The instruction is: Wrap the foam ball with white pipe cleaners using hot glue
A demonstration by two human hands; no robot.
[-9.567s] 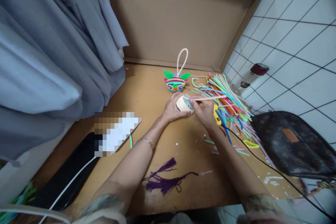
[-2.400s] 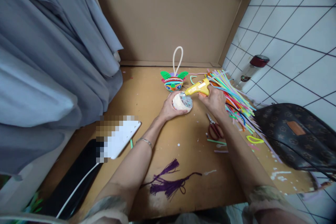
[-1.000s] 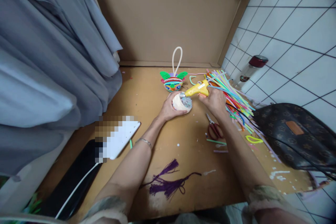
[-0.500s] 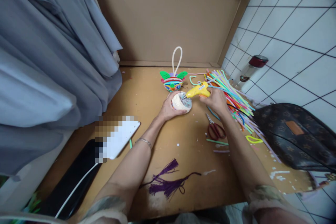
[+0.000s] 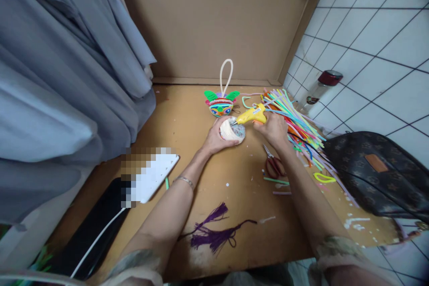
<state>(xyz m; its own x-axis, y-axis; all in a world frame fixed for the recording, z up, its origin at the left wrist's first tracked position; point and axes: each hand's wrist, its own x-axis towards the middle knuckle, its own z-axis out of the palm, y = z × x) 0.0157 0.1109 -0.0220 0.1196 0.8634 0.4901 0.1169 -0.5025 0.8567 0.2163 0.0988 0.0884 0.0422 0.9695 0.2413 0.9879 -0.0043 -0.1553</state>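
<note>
My left hand [image 5: 215, 137] is wrapped round a cream-coloured, cup-like round piece [image 5: 228, 130], tilted so that its greyish hollow faces right. In my right hand [image 5: 274, 128] is a yellow hot glue gun [image 5: 251, 114], its metal nozzle at the inside of the hollow near the upper rim. Whether the tip touches the wall I cannot tell. Just behind the round piece stands a colourful animal-head ornament [image 5: 221, 106] with green ears and a white loop [image 5: 226, 76] on top. Red-handled scissors [image 5: 274, 165] lie beside my right forearm.
A pile of coloured pipe cleaners [image 5: 284, 107] lies at the right, with a clear bottle [image 5: 315, 91] and a dark patterned bag [image 5: 378, 174] beyond. Purple tassels [image 5: 214, 234] lie near the front edge. A white device [image 5: 156, 178] sits at left, below a grey curtain [image 5: 67, 76].
My right hand and the glue gun have shifted slightly left and forward, the nozzle moving along the hollow's upper rim. My left hand and the round piece stay nearly still.
</note>
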